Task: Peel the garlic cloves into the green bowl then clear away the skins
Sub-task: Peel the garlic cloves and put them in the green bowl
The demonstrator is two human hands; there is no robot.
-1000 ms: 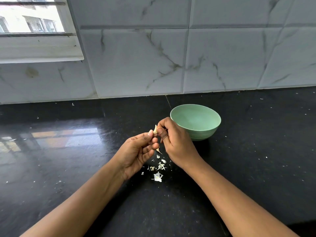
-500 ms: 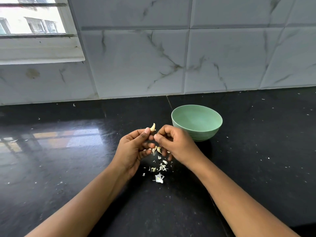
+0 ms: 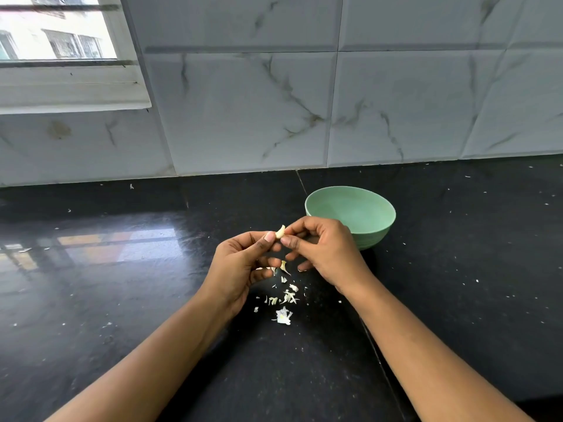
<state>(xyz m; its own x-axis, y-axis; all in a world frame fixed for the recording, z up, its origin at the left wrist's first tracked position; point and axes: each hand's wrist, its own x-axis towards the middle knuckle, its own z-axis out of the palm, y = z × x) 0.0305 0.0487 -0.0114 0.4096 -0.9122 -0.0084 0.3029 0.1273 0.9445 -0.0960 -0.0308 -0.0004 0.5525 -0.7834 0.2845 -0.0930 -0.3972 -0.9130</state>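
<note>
Both hands are up just above the black desk (image 3: 128, 303), meeting in the middle. The garlic clove (image 3: 280, 231) is right between them, off the desk and just in front of the green bowl (image 3: 355, 208), not in it. The left hand (image 3: 240, 266) has a narrow grip on the clove, thumb and forefinger pinching its lower end, with the pale tip poking up above the thumbnail. The right hand (image 3: 323, 248) comes in from the other side, and its thumb and forefinger are closed on the same clove, so that grip is tight on it too. Its other fingers curl loosely underneath.

The bowl sits upright on the desk behind the right hand, which hides part of its near wall. What shows of the inside looks bare.

Under the hands there's a little scatter of skins (image 3: 288, 296) on the desk, mostly thin white flakes, with one bigger papery clump (image 3: 283, 316) closest to the person. One curled bit of skin (image 3: 284, 267) sits right below the left fingers; can't tell if it's lying on the desk or hanging off something.

More tiny white specks are sprinkled across the desk on both sides. Grey marbled wall tiles (image 3: 243, 117) run along the back, and a white window frame (image 3: 70, 83) is in the top left corner, its light reflected on the shiny desk below.
</note>
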